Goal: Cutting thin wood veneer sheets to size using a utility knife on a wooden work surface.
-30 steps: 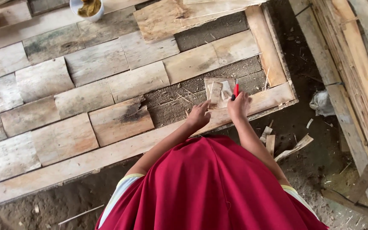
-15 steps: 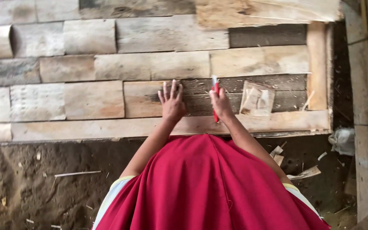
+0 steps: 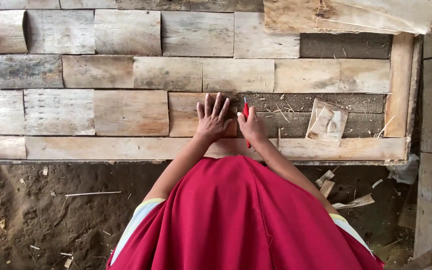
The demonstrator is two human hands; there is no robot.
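Red pen (image 3: 246, 117), red shirt (image 3: 246, 220), weathered grey-tan boards (image 3: 131, 112).

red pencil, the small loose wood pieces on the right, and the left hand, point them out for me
red pencil (image 3: 246, 111), head view, on the upper shaft above the fist.
small loose wood pieces (image 3: 327, 121), head view, on the top piece's face.
left hand (image 3: 212, 121), head view, on the back of the hand.

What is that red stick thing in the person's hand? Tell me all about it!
The red pen-like tool is thin and straight, maybe a pencil or marker; too small to tell. The right hand grips its middle, so only its ends show. It points up and away, its tip at the edge of the wooden block that the left hand presses flat.
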